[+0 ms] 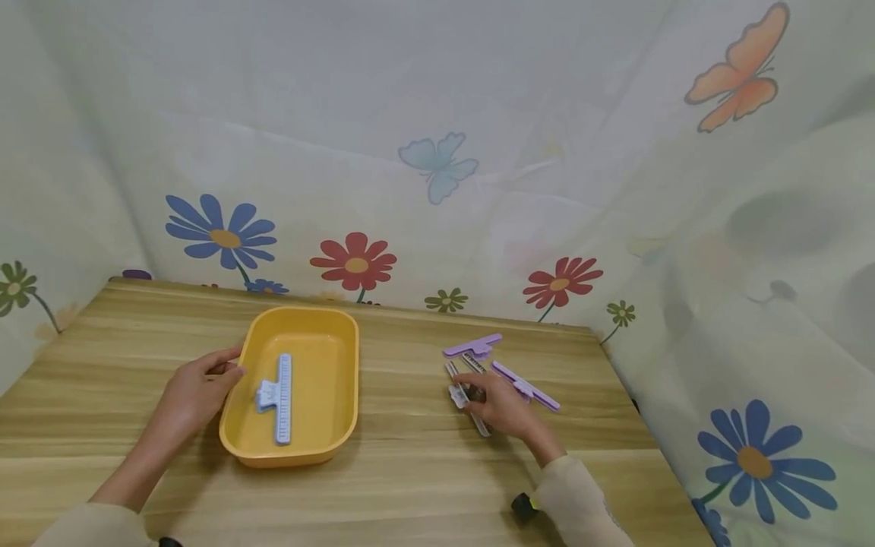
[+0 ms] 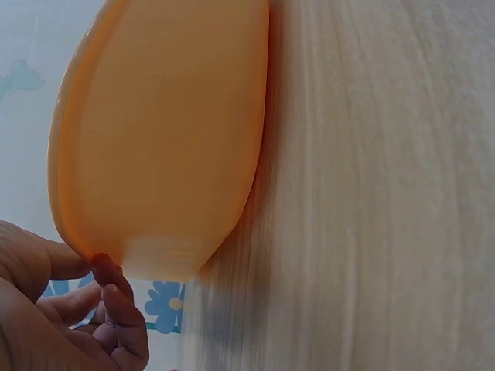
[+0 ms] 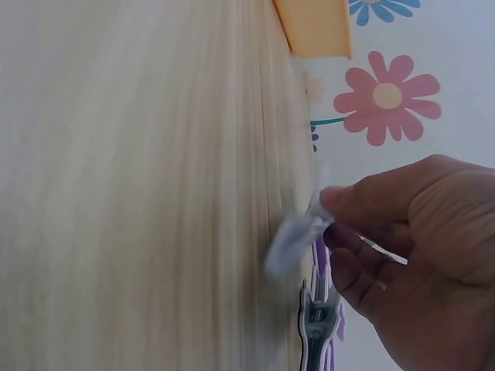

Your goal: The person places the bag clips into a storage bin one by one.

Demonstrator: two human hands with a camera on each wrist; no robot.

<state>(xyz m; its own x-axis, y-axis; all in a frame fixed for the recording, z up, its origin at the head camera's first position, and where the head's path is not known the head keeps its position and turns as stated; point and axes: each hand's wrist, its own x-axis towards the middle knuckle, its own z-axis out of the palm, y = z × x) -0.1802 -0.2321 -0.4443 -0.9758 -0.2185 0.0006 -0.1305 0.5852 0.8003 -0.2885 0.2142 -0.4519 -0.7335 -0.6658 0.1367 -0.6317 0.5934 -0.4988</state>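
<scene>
A yellow plastic tray (image 1: 356,395) stands at the left of the table, and a light-blue ruler clip (image 1: 283,403) lies inside it. My left hand (image 1: 187,395) pinches the tray's left rim between thumb and fingers. Right of the tray, my right hand (image 1: 502,406) pinches a whitish ruler clip (image 3: 292,241), which is blurred in the right wrist view. Close behind that hand lies a clear ruler clip with dark markings (image 1: 472,362), partly covered by the fingers. One purple clip (image 1: 465,348) lies farther back, and another purple clip (image 1: 540,395) is to the hand's right.
The wood-grain table (image 1: 410,471) ends at a back edge against a hanging cloth (image 1: 547,190) printed with flowers and butterflies. A small purple object (image 1: 137,274) shows at the table's far left corner. A black band piece (image 1: 524,507) sits by the right sleeve.
</scene>
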